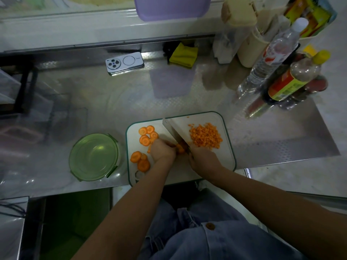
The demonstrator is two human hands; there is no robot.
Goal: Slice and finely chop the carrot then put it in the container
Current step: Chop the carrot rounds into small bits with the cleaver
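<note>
A white cutting board (228,147) with a green rim lies at the counter's front edge. On its right side is a pile of finely chopped carrot (205,136); several round carrot slices (145,140) lie on its left. My left hand (163,150) holds down carrot pieces (180,148) in the middle of the board. My right hand (203,160) grips the handle of a cleaver (174,129), whose blade rests on those pieces right beside my left fingers. A round green container (93,156) stands empty to the left of the board.
A phone (124,63) lies at the back of the steel counter, a yellow cloth (183,54) beside it. Bottles (272,59) and jars crowd the back right. A purple tub (171,7) sits on the ledge above. A black rack (24,85) stands at the left.
</note>
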